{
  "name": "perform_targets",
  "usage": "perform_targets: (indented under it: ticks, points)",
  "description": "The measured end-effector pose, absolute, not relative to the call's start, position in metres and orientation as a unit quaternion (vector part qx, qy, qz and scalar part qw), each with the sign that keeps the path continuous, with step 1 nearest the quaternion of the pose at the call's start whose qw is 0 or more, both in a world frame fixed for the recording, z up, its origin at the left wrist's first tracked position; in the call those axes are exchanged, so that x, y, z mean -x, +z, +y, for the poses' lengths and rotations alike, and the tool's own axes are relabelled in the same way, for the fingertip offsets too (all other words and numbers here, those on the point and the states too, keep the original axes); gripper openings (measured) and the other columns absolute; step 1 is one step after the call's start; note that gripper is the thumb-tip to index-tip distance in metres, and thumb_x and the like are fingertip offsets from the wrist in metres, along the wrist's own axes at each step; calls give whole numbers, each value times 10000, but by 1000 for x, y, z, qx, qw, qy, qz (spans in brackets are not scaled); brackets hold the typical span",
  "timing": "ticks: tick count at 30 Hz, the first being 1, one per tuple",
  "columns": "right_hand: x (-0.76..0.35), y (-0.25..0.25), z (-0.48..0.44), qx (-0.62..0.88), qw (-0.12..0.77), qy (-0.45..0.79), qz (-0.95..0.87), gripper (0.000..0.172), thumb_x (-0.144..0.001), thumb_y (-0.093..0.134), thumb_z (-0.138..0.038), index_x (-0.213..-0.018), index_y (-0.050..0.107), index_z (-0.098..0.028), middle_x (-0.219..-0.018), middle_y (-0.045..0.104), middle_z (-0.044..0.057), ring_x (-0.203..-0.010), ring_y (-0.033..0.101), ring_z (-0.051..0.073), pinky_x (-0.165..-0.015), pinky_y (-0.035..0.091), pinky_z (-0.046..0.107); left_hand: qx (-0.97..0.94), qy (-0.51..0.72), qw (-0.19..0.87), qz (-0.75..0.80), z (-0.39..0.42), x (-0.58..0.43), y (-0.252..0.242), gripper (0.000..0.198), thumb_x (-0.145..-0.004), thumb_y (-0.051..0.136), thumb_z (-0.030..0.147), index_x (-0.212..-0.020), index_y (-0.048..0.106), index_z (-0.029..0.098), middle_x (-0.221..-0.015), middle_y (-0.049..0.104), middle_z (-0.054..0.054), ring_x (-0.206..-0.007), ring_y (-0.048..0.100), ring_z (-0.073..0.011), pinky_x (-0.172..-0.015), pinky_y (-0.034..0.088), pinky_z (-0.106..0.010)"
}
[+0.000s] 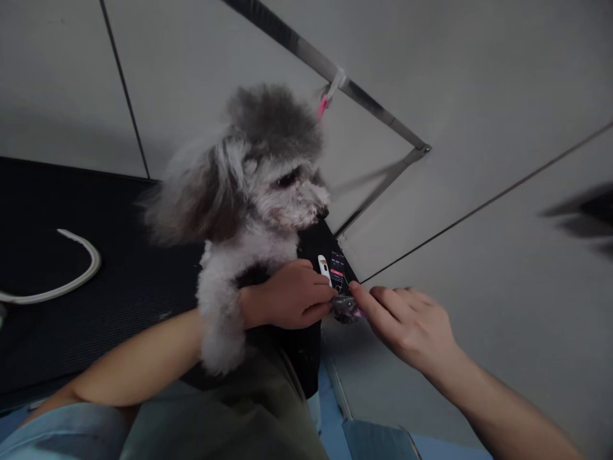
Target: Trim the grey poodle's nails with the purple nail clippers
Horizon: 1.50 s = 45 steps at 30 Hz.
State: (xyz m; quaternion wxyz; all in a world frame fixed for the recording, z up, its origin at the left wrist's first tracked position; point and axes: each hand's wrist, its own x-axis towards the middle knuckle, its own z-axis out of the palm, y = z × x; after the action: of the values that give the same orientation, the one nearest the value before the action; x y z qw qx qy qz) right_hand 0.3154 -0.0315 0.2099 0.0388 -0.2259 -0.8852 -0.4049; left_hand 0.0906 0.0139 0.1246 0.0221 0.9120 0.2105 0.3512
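A fluffy grey-and-white poodle (282, 185) faces right on the black table. My left hand (297, 295) is closed around one of its front legs, and the short-trimmed dark grey paw (345, 309) sticks out past my fingers. The other front leg hangs over my left forearm. My right hand (407, 322) meets the paw from the right, its fingers bent and its index fingertip by the toes. A small pink bit (358, 313) shows between paw and fingers; I cannot make out what it is.
A metal grooming arm (383, 110) with a white-and-pink loop (330, 92) angles behind the dog. A lit phone (337, 271) and a white device (324, 268) lie at the table's corner. A white curved tube (81, 275) rests on the black table (129, 275). A dark blurred object (598, 207) is far right.
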Motion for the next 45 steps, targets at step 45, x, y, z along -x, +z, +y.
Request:
perform_targets:
  ticks: [45]
  points:
    - [-310,140,1,328,360,-297,-821,319,-865,549,-232,-1178,599,-198,-867,640,43,-794,553,176,-720,422,328,-827,472,115,285,1,-94,128,117,-917,474,236,-903,578,184,-819,628,-32,-761,582,-148,-688,478,-304]
